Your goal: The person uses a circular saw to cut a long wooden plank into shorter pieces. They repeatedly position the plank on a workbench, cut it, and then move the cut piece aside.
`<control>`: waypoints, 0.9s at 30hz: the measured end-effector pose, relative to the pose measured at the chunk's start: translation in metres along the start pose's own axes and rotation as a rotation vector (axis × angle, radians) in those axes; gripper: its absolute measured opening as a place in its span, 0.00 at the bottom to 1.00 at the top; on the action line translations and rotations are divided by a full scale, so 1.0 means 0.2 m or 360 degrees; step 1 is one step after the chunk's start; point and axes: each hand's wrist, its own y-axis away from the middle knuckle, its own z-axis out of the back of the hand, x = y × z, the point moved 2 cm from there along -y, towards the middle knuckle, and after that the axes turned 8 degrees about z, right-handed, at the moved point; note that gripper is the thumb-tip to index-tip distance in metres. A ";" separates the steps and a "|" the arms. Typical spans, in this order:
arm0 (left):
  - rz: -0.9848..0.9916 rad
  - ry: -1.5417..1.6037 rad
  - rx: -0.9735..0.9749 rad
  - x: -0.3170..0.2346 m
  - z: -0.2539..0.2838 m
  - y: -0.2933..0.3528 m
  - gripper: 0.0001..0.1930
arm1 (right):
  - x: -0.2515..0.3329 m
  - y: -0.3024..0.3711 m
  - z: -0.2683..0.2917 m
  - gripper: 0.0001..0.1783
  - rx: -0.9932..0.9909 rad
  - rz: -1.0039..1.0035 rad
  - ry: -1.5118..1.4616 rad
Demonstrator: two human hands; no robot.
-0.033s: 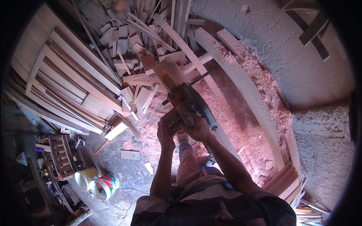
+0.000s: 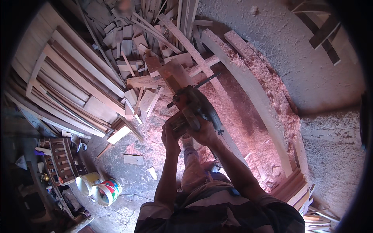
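Holding the big dark power tool [image 2: 198, 104] takes both hands here. It is in the middle of the scene, just past the person's feet. The left hand [image 2: 170, 136] has its fingers bent round the near left part, and the right hand [image 2: 204, 134] is wrapped on the near end, close to a round grip [image 2: 191, 118]. The two hands are close to each other, both clamped on the tool. I cannot tell just how the fingers sit underneath.

A thin dark bar [image 2: 210, 78] sticks out of it to the far right. A flat piece of wood [image 2: 175, 73] shows at the far left end, but I cannot tell if the tool is resting on it.

The tool looks heavy and hard, and it should not bend or squash. Dust may make it a bit slippery, as pink shavings [image 2: 279, 101] lie thick to the right. The best place to hold it is likely the round grip and the solid body, with one hand on each. The thin bar looks like a poor handle, and fingers should keep away from the bottom.
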 end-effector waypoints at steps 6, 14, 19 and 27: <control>-0.0096 0.0029 0.0031 -0.03 -0.04 -0.12 0.21 | -0.03 -0.14 -0.01 0.25 -0.0046 0.0125 -0.0013; -0.0107 0.0006 0.0022 -0.02 0.00 -0.23 0.23 | -0.03 -0.23 -0.05 0.23 -0.0068 0.0126 -0.0025; -0.0103 -0.0043 -0.0017 -0.03 0.03 -0.31 0.25 | -0.01 -0.31 -0.06 0.26 -0.0026 0.0102 0.0019; -0.0141 0.0032 -0.0029 -0.12 0.00 -0.44 0.24 | 0.03 -0.46 -0.10 0.22 -0.0044 0.0110 0.0043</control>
